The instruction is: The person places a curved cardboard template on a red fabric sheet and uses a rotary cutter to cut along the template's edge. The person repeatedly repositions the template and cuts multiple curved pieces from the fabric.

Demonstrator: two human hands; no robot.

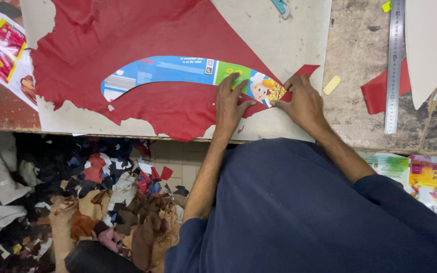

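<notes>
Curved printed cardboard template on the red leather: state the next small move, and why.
Probably hold the curved printed cardboard template flat and steady. The left hand presses its right end, the right hand pinches its tip on the red leather sheet, and no marking tool is in either hand.

Single head-worn view, looking steeply down over the wearer's own dark blue lap at lower right. Close range: worktable (360, 121) fills the upper half of frame, its near edge running across mid-frame. Floor with a scrap pile (92, 202) shows at lower left. No second view to compare.
</notes>
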